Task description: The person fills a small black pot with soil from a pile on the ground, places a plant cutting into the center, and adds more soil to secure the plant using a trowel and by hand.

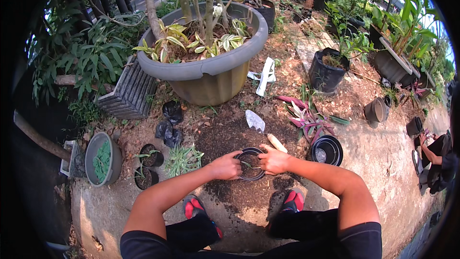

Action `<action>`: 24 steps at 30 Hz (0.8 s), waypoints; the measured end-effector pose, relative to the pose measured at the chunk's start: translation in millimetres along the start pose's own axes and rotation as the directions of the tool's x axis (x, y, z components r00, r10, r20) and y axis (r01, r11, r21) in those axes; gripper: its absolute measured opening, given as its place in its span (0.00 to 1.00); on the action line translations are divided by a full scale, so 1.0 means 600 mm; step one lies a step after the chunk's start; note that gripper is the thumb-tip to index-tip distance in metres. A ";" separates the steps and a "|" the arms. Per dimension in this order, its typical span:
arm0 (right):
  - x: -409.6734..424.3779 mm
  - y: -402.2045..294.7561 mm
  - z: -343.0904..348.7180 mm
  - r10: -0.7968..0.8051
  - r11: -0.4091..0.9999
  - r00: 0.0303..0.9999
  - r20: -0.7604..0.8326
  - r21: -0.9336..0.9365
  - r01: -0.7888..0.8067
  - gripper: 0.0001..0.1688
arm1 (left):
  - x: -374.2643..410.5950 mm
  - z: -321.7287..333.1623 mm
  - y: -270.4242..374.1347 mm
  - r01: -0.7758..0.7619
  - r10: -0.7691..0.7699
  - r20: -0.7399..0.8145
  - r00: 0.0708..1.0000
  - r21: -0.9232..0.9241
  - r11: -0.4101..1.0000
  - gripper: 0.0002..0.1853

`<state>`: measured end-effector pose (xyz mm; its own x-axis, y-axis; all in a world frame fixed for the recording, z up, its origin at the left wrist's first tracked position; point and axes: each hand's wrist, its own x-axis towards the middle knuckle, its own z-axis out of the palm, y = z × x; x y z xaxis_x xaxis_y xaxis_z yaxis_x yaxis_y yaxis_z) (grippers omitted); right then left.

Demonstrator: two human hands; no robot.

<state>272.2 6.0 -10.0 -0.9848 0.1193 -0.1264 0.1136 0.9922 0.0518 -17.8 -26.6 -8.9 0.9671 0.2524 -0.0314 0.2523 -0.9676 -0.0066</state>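
Note:
Between my hands is a black plastic plant pot [252, 179] with a green leaf inside it. My left hand [227, 166] grips its left rim, and my right hand [274, 159] holds the right rim. Dark loose soil [219, 129] lies on the ground around the pot. Just beyond it rests a trowel with a soil-dusted metal blade [255, 121] and a light handle [277, 143]. A cluster of green striped plants [184, 160] lies left of my hands. Purple-and-green leafy plants [312, 119] lie to the right, above some nested empty black pots [326, 150].
A large grey planter [203, 70] stands ahead. At left are two small potted plants [146, 178], black plastic bags [169, 135], a ridged concrete-like planter [127, 91] and a grey tub [116, 165] holding green material. Another person [436, 158] crouches at far right.

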 end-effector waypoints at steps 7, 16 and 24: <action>0.012 -0.006 0.001 0.006 1.000 0.996 0.086 0.006 -0.006 0.20 | 0.009 -0.013 0.013 0.109 -0.117 0.089 0.989 0.081 0.991 0.20; 0.010 -0.004 0.025 0.020 0.999 0.999 -0.030 -0.045 -0.022 0.26 | -0.006 0.004 0.003 0.009 0.001 -0.125 0.992 0.081 0.997 0.14; 0.002 -0.010 0.020 0.036 0.987 0.996 -0.082 -0.153 -0.048 0.24 | -0.007 -0.012 0.000 0.038 -0.039 0.118 0.992 0.012 0.999 0.15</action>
<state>272.2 0.6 -22.2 -0.9876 0.1511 -0.0428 0.1391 0.9680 0.2088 -21.6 -27.4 -1.7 0.9460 0.2881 -0.1485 0.2884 -0.9573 -0.0194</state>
